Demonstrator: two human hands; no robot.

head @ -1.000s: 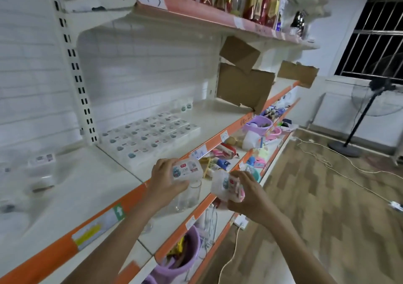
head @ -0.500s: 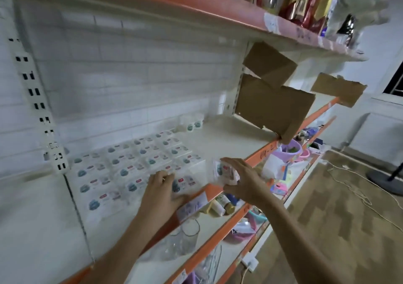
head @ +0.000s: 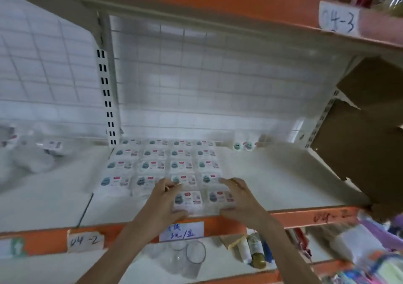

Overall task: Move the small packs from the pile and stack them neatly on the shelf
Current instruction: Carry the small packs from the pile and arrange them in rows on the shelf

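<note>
Fingers (head: 169,186) of the left hand (head: 162,203) are seen loosely spread and laid along the left side of the front-left pack (head: 188,198), thumb at its near edge by the shelf lip; whether the pack is gripped or only pressed cannot be told. The right hand (head: 238,198) lies likewise against the front-right pack (head: 221,197), fingers extended over its right edge, thumb below. Both packs sit touching each other at the front of the shelf (head: 283,185), directly before a tidy grid of small packs (head: 161,164) (four across, several rows deep). Two further packs (head: 243,146) stand apart by the back wall. A blurred pile of packs (head: 32,153) lies on the neighbouring bay to the left. Cardboard flaps (head: 366,135) overhang the shelf's right end. Below, glass tumblers (head: 192,254) and small bottles (head: 253,251) are noted.
</note>
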